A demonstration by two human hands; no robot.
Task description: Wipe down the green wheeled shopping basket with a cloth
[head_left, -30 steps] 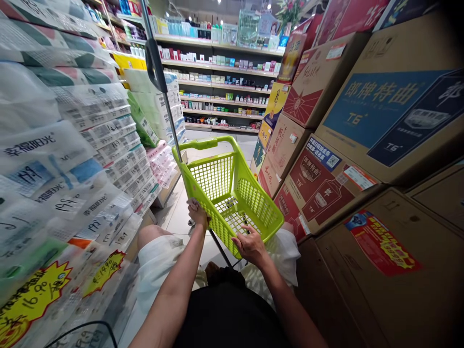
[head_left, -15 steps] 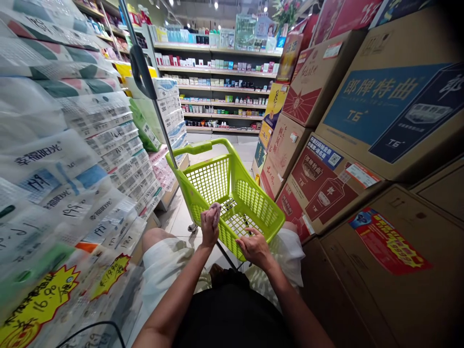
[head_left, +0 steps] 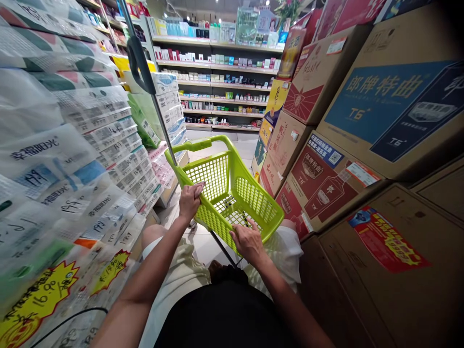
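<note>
A lime-green plastic shopping basket cart (head_left: 217,217) with lattice walls stands between my knees, tilted in view; nothing lies on its bottom. My left hand (head_left: 189,203) is closed around a crumpled pinkish cloth (head_left: 199,188), pressed to the left part of the near rim. Across the same rim, further right, my right hand (head_left: 248,241) is hooked, its fingers over the inside and its thumb on the outer side. From the cart's left side rises a long metal pull rod with a dark grey handle (head_left: 139,63).
Stacked tissue packs (head_left: 68,159) with price labels line the left. On the right, cardboard liquor cartons (head_left: 391,96) are piled high. Shelves of small boxes and bottles (head_left: 217,63) cross the back. A pale tiled floor (head_left: 239,145) shows beyond the cart.
My left hand has moved left and up with the cloth, along the near rim. My right hand has shifted slightly left and up, with its fingers now over the rim.
</note>
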